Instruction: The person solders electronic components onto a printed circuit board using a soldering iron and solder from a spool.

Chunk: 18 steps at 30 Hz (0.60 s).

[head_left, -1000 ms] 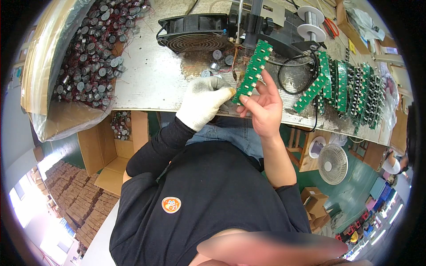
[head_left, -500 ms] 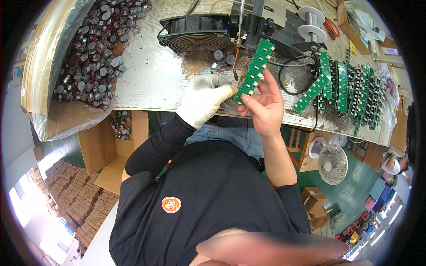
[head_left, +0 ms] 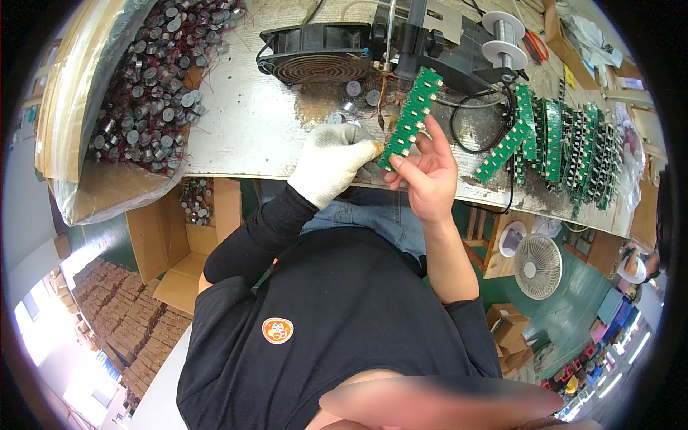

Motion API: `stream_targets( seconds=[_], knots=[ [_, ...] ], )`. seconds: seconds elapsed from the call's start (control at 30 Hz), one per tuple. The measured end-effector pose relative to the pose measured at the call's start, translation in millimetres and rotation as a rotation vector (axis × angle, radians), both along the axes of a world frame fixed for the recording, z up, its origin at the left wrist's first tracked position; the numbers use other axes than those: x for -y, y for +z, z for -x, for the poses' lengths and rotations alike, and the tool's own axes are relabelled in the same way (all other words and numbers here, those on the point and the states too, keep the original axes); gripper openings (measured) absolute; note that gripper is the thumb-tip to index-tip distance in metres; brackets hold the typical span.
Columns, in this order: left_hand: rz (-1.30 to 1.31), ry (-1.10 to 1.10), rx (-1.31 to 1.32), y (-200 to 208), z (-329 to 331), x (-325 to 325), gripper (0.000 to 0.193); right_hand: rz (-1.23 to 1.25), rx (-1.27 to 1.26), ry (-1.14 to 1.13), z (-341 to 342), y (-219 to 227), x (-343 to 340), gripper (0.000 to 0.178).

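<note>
A green circuit board strip (head_left: pixel 412 115) with a row of small white parts is tilted up in my bare right hand (head_left: pixel 430 172), thumb on its lower end and fingers along its right edge. My left hand (head_left: pixel 331 159), in a white knitted glove, is closed in a pinch, its stained thumb tip against the board's lower left edge. What lies inside that pinch is hidden. Just beyond the hands, a thin brown-handled rod (head_left: pixel 382 107) points down beside the board. A few small round metal motors (head_left: pixel 348 106) lie on the bench past my left hand.
A black fan (head_left: pixel 315 54) and a solder wire spool (head_left: pixel 503 39) stand at the back. More board strips (head_left: pixel 552 140) are stacked at right. An open plastic-lined box (head_left: pixel 154 93) of wired motors sits at left. A black cable (head_left: pixel 455 132) loops near my right hand.
The board strip has dipped slightly toward me along with my right hand. My left hand has shifted a touch to the right; both grips look the same.
</note>
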State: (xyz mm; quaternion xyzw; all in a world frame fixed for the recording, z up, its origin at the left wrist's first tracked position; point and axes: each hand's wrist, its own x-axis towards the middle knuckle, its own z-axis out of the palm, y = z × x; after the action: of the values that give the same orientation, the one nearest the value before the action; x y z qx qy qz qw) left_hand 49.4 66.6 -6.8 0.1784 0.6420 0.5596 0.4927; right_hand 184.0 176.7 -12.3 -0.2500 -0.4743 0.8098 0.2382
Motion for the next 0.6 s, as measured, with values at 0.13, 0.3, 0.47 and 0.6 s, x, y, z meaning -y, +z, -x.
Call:
stream_targets(
  seconds=[0.13, 0.3, 0.47, 0.6],
  knots=[
    [0.028, 0.008, -0.052, 7.3, 3.5, 1.6, 0.023, 0.025, -0.013, -0.006, 3.1, -1.8, 2.4, 0.073],
    [0.086, 0.018, -0.152, 2.9, 14.0, 20.2, 0.021, -0.016, 0.038, -0.046, -1.1, -4.2, -0.6, 0.075],
    [0.091, 0.243, -0.925, 11.2, 58.0, 52.9, 0.025, -0.068, 0.021, -0.073, -3.9, -10.3, -1.6, 0.072],
    [0.597, 0.387, -1.308, 20.7, 121.4, 78.8, 0.029, -0.084, 0.004, -0.073, -3.1, -12.5, -1.6, 0.071]
  ],
)
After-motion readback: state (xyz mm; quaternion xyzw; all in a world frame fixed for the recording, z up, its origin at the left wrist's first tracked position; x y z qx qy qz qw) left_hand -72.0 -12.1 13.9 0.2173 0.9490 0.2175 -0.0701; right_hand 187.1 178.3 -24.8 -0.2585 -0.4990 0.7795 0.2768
